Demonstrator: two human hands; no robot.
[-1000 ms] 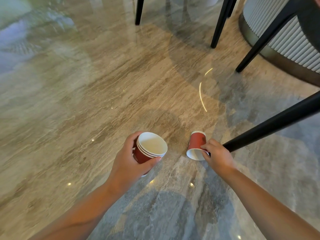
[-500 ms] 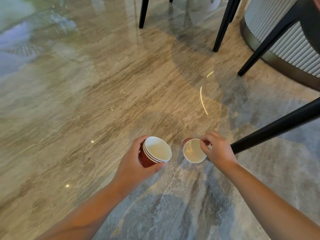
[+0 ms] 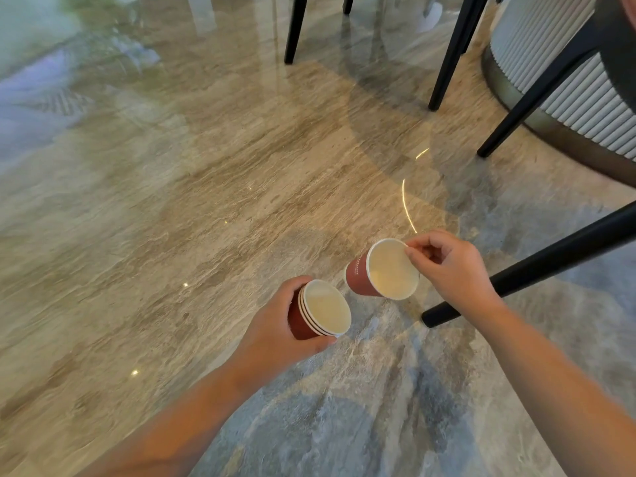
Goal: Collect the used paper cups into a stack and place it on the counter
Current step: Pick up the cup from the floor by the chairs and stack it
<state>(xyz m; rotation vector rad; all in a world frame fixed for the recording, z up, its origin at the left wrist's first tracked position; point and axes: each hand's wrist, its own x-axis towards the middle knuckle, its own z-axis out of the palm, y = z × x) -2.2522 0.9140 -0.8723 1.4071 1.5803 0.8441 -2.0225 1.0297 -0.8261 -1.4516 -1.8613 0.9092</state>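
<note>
1. Right hand (image 3: 451,270): fingers (image 3: 421,242) pinch the rim of a single red cup (image 3: 359,275), which is tilted with its mouth facing the camera.
2. Left hand (image 3: 272,335): fingers (image 3: 292,285) curl round the stack of cups (image 3: 300,325), three rims showing. It is just beside the single cup, apart.
3. Marble floor (image 3: 172,218) beneath; black chair leg (image 3: 550,259) behind the right hand.

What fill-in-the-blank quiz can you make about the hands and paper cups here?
The left hand grips a ____ of nested cups. The right hand pinches the single cup by its ____. Outside, every cup is coloured ____. The chair leg beyond the right hand is ____.
Missing words: stack; rim; red; black.
</note>
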